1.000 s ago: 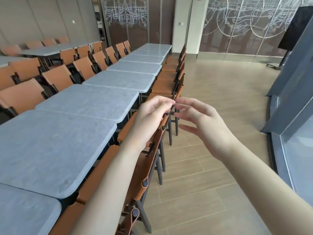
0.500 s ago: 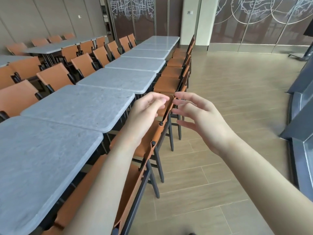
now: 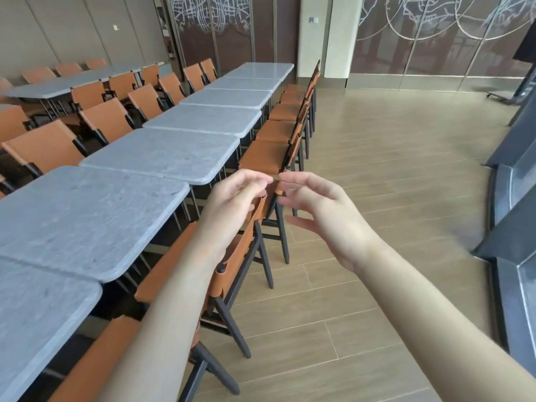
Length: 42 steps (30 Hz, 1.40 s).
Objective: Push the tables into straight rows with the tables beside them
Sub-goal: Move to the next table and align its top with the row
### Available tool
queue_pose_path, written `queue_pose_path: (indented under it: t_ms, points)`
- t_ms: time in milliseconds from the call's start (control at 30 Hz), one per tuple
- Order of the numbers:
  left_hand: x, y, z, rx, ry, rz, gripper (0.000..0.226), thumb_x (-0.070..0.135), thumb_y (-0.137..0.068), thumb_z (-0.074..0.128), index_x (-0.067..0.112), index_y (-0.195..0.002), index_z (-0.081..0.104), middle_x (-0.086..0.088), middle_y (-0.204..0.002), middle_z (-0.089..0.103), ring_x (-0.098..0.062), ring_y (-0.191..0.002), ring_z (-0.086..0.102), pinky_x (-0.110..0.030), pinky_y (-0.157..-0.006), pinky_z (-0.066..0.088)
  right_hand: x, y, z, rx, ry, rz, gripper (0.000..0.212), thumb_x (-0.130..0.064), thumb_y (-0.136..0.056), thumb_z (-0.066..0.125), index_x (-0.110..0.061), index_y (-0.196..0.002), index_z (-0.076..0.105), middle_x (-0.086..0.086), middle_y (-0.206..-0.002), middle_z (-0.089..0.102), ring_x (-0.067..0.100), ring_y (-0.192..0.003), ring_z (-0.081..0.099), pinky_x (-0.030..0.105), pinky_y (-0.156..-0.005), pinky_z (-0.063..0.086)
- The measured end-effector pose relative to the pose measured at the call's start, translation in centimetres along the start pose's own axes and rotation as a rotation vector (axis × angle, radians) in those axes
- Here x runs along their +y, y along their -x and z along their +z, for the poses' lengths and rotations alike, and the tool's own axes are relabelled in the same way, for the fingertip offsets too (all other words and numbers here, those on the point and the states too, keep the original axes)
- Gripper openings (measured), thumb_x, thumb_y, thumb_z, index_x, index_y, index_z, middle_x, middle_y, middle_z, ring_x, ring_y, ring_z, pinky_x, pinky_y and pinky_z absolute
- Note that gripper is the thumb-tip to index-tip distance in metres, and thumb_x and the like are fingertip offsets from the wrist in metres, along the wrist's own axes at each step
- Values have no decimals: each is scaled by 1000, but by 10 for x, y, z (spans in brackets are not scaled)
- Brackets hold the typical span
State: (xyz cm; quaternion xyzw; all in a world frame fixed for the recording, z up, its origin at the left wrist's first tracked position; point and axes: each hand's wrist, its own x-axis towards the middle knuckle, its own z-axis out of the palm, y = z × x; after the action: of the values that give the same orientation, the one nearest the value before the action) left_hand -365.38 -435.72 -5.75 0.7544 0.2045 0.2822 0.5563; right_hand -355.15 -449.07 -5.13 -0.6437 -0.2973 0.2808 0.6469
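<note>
Evidently both hands hover free: the left hand (image 3: 232,204) and right hand (image 3: 322,207) hold nothing, fingers loosely curled, fingertips nearly meeting above a chair back (image 3: 237,256). The grey stone-look tables (image 3: 162,158) run leftward in a row, likely heavy and rigid; push at an edge.

Two bare forearms enter from bottom edge, no sleeves visible anywhere up to frame border. Left hand (image 3: 232,204) bare: no glove, ring, watch or band at wrist. Right hand (image 3: 324,210) likewise bare, wrist unadorned. Fingers (image 3: 301,181) slim, nails short and unpainted where visible. No markings, bandages or straps on either arm. Upper arms, shoulders, clothing out of view.
</note>
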Motion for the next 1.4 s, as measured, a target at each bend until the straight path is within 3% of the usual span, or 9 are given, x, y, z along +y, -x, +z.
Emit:
queue_pose_path:
  t_ms: [167,467,667,800,967,1067,1267,1400]
  points:
    - [-25,-72,18,28,23,-34,20,27,-102,54,28,-104,73,18,-112,72,0,-107,68,-39,-103,51,6,-73,-26,31,-82,1,28,-17,-103,50,-26,-120,70,-5,-125,69,6,-113,68,33,-97,57]
    - [-67,-248,24,152,121,-64,16,31,-102,57,30,-114,68,13,-121,69,-1,-107,68,-39,-103,52,4,-264,-33,0,-94,-46,26,-19,-103,53,-29,-120,70,-10,-120,69,7,-116,66,39,-102,53]
    - [-81,-370,26,119,66,-68,18,27,-101,56,33,-101,73,17,-108,71,-5,-113,65,-40,-105,50,1,-383,-56,16,-79,-40,27,-17,-103,51,-28,-119,70,-9,-117,70,5,-112,67,36,-100,55]
    - [-87,-436,45,99,65,-65,16,26,-101,57,31,-109,71,18,-113,70,-5,-114,64,-41,-105,50,7,-442,-83,43,-94,-19,27,-18,-104,51,-29,-116,71,-5,-121,69,8,-117,65,35,-99,55]
    - [-97,-517,82,151,81,-63,30,41,-84,61,41,-114,63,19,-126,63,-5,-117,63,-43,-106,50,14,-517,-125,89,-120,-18,27,-16,-103,51,-29,-114,72,-1,-123,69,11,-120,63,32,-96,56]
    - [-104,-566,112,131,80,-63,28,39,-87,62,41,-115,61,18,-128,61,-5,-117,62,-45,-108,48,23,-562,-159,93,-134,-4,27,-15,-103,51,-25,-117,71,1,-124,68,11,-120,63,28,-91,58]
    - [-117,-676,181,133,48,-80,33,52,-77,61,49,-110,64,27,-123,63,-1,-118,61,-44,-109,46,34,-668,-244,61,-102,7,29,-17,-102,50,-27,-120,71,-3,-125,69,7,-115,66,39,-103,53]
    - [-113,-756,231,122,77,-86,16,32,-97,60,37,-110,68,25,-106,69,4,-105,65,-29,-93,54,23,-744,-311,54,-97,-9,28,-18,-102,52,-28,-117,72,-3,-126,69,7,-116,66,40,-102,54]
